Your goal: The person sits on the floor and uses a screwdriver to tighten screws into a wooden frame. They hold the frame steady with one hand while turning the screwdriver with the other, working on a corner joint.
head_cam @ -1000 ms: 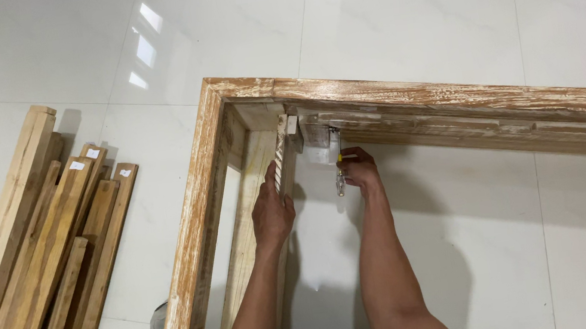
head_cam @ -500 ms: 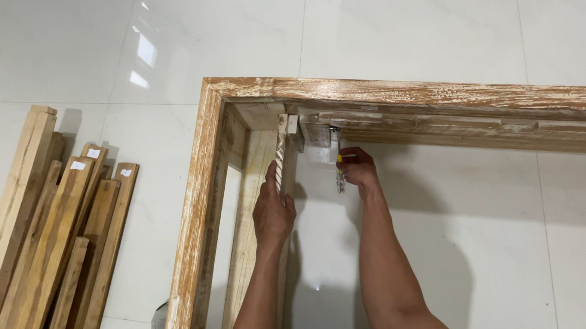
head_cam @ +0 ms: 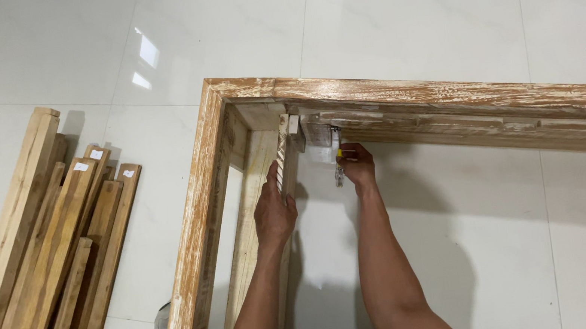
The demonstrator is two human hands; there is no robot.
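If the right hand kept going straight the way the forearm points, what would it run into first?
The right hand points up the picture toward the inner face of the whitewashed wooden frame's top rail. It would probably meet that rail first, near the small tool it grips, though depth is hard to judge from above.

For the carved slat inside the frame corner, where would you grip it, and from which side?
Grip the carved slat on its lower free stretch, coming from the near, open side of the frame, probably much as the left hand does. Its far end butts into the corner block, and the frame's left rail stands close alongside. The right hand holds a small tool nearby.
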